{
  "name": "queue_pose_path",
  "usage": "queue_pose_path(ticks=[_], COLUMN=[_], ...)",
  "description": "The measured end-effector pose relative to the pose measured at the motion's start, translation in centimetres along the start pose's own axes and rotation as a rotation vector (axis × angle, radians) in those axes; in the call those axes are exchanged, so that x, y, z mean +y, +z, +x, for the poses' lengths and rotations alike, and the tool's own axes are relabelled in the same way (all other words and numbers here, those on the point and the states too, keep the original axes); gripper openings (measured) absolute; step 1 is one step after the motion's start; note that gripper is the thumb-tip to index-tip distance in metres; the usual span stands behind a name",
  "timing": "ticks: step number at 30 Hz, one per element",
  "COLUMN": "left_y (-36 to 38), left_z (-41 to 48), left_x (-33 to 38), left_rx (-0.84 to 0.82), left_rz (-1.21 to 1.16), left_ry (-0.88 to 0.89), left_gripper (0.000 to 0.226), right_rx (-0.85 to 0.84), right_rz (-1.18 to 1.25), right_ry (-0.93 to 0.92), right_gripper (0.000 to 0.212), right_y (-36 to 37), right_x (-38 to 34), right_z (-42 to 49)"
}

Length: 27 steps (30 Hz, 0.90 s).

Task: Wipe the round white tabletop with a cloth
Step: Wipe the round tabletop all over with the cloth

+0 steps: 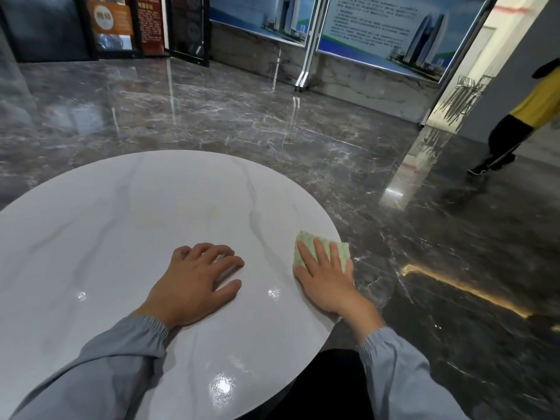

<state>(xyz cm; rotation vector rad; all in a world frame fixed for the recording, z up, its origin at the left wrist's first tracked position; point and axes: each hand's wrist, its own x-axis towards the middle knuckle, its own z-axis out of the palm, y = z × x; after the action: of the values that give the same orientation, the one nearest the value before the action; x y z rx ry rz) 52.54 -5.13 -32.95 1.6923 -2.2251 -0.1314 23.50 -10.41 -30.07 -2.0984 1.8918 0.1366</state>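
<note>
Mid-wipe, I'd say. The right grip (pixel 325 277) lies flat with its fingers straight and apart, pressing the green-and-white cloth (pixel 341 252) down at the right edge of the round white counter (pixel 121 222), with nothing curled round it. The left grip (pixel 194 280) rests spread on the counter near the front middle, holding nothing, probably bracing. Most of the top lies left and farther back, so the next move calls for sweeping the cloth inward with even pressure, away from the rim.
</note>
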Motion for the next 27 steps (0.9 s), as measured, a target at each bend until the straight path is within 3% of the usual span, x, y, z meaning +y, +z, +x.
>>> queue_pose_path(ticks=[9,13,21,27], left_y=[0.1,0.1,-0.3,-0.3], left_z=[0.2,0.2,0.2,0.1], left_x=[-0.2,-0.1,0.2,0.2], left_rx=[0.01,0.002,-0.019,-0.023], left_rz=[0.012,0.025,0.021,0.022], left_ry=[0.015,0.011,0.0,0.001], left_gripper=[0.048,0.05,0.05,0.052], right_rx=[-0.023,0.003,0.003,0.007], right_rz=[-0.004,0.109,0.079,-0.019], right_ry=[-0.125,-0.061,0.036,-0.034], right_gripper=[0.07,0.065,0.062,0.06], right_y=[5.8,4.6,-0.7,0.2], right_x=[-4.2,-3.5,1.0,0.4], right_z=[-14.0,-11.3,1.7,0.0])
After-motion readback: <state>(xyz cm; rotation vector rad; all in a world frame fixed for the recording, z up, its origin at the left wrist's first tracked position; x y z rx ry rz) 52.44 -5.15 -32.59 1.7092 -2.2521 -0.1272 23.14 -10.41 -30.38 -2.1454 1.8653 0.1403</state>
